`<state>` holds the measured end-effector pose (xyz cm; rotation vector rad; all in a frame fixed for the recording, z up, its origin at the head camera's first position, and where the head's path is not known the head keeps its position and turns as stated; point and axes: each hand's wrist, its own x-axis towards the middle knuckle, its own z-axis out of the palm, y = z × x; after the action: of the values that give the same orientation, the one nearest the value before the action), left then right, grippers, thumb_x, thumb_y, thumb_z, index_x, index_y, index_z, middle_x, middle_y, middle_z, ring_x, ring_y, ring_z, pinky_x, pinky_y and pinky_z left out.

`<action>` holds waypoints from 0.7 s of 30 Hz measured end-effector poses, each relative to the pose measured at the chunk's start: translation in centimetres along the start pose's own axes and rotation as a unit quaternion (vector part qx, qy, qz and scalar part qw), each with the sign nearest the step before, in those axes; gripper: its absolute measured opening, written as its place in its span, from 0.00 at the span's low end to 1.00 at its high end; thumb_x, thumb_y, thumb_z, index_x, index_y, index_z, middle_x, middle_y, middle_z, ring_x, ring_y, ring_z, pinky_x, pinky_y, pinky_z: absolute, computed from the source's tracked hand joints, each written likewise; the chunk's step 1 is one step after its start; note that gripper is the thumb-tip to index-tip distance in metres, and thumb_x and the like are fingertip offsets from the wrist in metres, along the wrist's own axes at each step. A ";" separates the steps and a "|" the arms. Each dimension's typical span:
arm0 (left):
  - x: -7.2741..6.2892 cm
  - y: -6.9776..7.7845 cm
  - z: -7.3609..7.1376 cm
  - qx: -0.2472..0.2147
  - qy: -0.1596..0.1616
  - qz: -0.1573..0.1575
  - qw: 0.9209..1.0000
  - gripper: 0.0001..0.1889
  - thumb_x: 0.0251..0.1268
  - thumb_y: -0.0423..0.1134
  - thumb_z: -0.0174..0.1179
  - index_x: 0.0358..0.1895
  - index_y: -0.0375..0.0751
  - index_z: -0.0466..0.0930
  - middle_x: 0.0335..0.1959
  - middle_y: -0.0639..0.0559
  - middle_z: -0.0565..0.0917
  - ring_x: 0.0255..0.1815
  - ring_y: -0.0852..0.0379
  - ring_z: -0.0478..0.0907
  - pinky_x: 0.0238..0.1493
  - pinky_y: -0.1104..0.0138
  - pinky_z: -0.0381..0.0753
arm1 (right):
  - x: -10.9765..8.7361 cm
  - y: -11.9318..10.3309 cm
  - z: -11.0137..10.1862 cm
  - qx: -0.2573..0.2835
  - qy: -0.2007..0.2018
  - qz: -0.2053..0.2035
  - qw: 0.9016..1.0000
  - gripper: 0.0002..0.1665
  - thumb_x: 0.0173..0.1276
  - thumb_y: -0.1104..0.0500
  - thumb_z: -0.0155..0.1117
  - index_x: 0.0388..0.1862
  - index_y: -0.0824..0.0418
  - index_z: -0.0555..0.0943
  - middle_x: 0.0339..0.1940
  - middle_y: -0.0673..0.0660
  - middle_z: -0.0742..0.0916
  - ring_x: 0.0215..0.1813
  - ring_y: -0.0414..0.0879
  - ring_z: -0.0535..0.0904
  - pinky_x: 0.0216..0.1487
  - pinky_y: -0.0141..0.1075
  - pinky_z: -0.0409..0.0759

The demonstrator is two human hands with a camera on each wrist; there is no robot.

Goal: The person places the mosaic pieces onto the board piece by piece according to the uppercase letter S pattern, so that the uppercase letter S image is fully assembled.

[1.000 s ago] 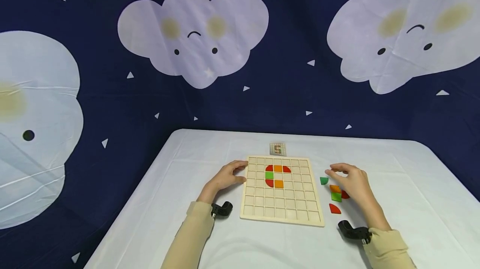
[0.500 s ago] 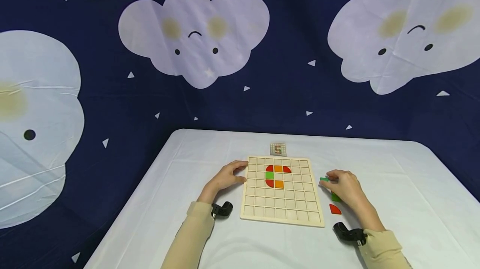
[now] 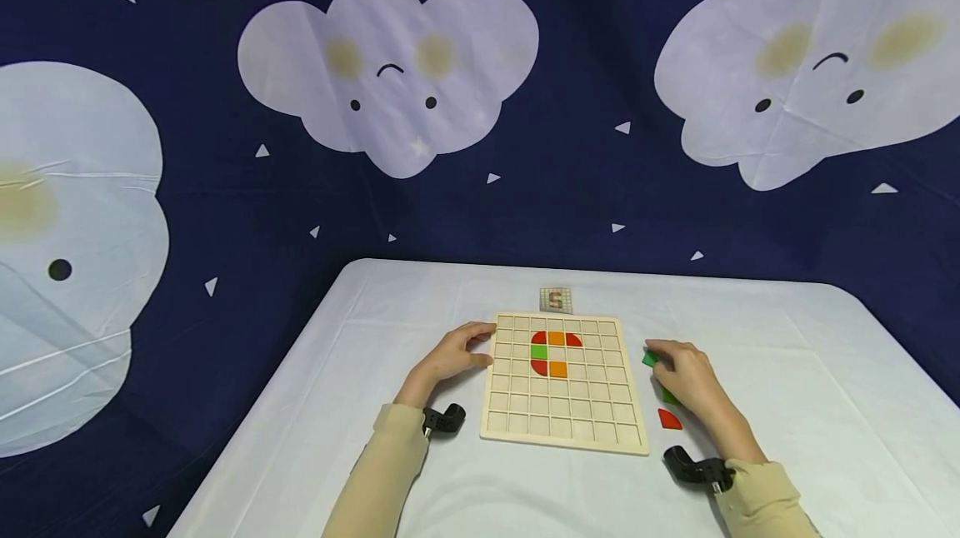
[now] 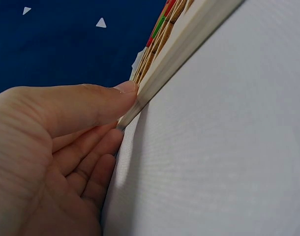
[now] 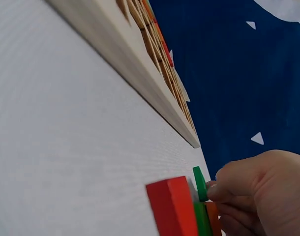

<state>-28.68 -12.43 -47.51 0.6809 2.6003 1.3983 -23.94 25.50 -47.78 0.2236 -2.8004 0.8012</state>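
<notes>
A square wooden grid board [image 3: 562,413] lies on the white table. Set in its cells are red quarter-round tiles [image 3: 539,367], orange tiles [image 3: 558,370] and a light green tile [image 3: 538,351]. At the board's left edge, my left hand [image 3: 450,353] touches the rim with thumb and fingertips. My right hand [image 3: 688,373], beyond the board's right side, pinches a dark green quarter-round tile [image 3: 649,358], which appears tilted in the right wrist view. Under and beside that hand lie a light green tile [image 3: 669,396], an orange tile [image 5: 213,219] and a red quarter-round tile [image 3: 670,420].
Behind the board, a small pattern card [image 3: 556,300] shows a coloured figure on a grid. A dark blue cloth with white clouds [image 3: 390,72] hangs behind the table [image 3: 795,338]. Both wrists carry black camera mounts [image 3: 693,468].
My right hand has come down and left onto the loose tiles and taken hold of the dark green one, which has turned. The left hand and the board have stayed put.
</notes>
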 end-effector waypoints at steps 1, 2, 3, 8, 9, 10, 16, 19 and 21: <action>0.0 0.0 0.0 0.000 -0.001 0.000 1.000 0.30 0.55 0.28 0.66 0.63 0.32 0.70 0.59 0.42 0.74 0.57 0.47 0.70 0.62 0.57 0.67 | 0.0 0.0 0.0 0.004 0.000 0.001 1.000 0.22 0.60 0.69 0.57 0.55 0.72 0.77 0.53 0.71 0.80 0.56 0.67 0.71 0.56 0.60 0.68; 0.0 0.0 0.0 -0.001 -0.001 0.000 1.000 0.30 0.55 0.28 0.66 0.63 0.32 0.70 0.59 0.42 0.74 0.57 0.47 0.70 0.62 0.57 0.67 | -0.1 0.1 0.1 0.008 0.001 0.000 1.000 0.22 0.60 0.69 0.58 0.55 0.72 0.77 0.53 0.71 0.79 0.57 0.67 0.71 0.56 0.60 0.68; 0.0 0.0 0.0 -0.002 -0.001 0.000 1.000 0.30 0.55 0.28 0.66 0.63 0.32 0.70 0.59 0.42 0.74 0.57 0.47 0.70 0.62 0.57 0.67 | -0.1 0.1 0.1 0.012 0.003 0.000 1.000 0.22 0.61 0.69 0.59 0.55 0.71 0.77 0.53 0.70 0.79 0.57 0.67 0.71 0.57 0.60 0.68; -0.1 0.1 -0.1 -0.006 0.000 0.000 1.000 0.30 0.54 0.28 0.66 0.63 0.32 0.70 0.59 0.42 0.74 0.57 0.46 0.70 0.62 0.56 0.67 | -0.3 0.5 0.2 0.031 0.015 -0.013 0.999 0.21 0.61 0.67 0.64 0.55 0.69 0.78 0.53 0.69 0.80 0.57 0.66 0.71 0.57 0.59 0.68; -0.1 0.2 -0.1 -0.006 0.000 0.000 1.000 0.30 0.54 0.28 0.66 0.63 0.32 0.70 0.59 0.42 0.73 0.57 0.46 0.70 0.62 0.56 0.67 | -0.4 0.5 0.1 0.033 0.015 -0.015 0.999 0.21 0.61 0.67 0.64 0.55 0.68 0.78 0.53 0.69 0.80 0.57 0.66 0.71 0.57 0.59 0.68; -0.1 0.2 -0.1 -0.006 0.000 -0.001 1.000 0.30 0.54 0.28 0.66 0.63 0.32 0.70 0.59 0.42 0.74 0.57 0.46 0.70 0.62 0.56 0.67 | -0.4 0.6 0.1 0.035 0.014 -0.017 0.999 0.21 0.62 0.67 0.63 0.55 0.68 0.78 0.54 0.69 0.80 0.58 0.66 0.71 0.57 0.59 0.68; -0.1 0.2 0.0 -0.003 -0.001 -0.003 1.000 0.30 0.54 0.28 0.66 0.63 0.32 0.70 0.58 0.42 0.74 0.57 0.47 0.71 0.62 0.57 0.68 | -0.4 0.8 0.1 0.034 0.011 -0.019 0.999 0.22 0.61 0.67 0.65 0.55 0.68 0.78 0.54 0.69 0.80 0.58 0.66 0.70 0.57 0.60 0.67; -0.1 0.1 -0.1 -0.004 -0.001 -0.001 1.000 0.30 0.54 0.28 0.66 0.63 0.32 0.70 0.58 0.42 0.74 0.57 0.47 0.71 0.62 0.57 0.68 | -0.4 1.0 0.2 0.038 0.015 -0.016 0.999 0.21 0.61 0.66 0.66 0.54 0.67 0.79 0.53 0.68 0.80 0.57 0.66 0.71 0.57 0.59 0.68; -0.1 0.1 -0.1 -0.003 -0.001 -0.001 1.000 0.30 0.54 0.28 0.66 0.63 0.32 0.70 0.58 0.42 0.74 0.57 0.47 0.71 0.62 0.57 0.68 | -0.4 1.1 0.3 0.041 0.018 -0.016 0.999 0.20 0.61 0.65 0.66 0.53 0.66 0.80 0.53 0.68 0.81 0.57 0.66 0.72 0.56 0.59 0.69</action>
<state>-28.63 -12.47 -47.39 0.6784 2.5923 1.4042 -23.88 26.26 -48.68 0.2633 -2.7278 0.9040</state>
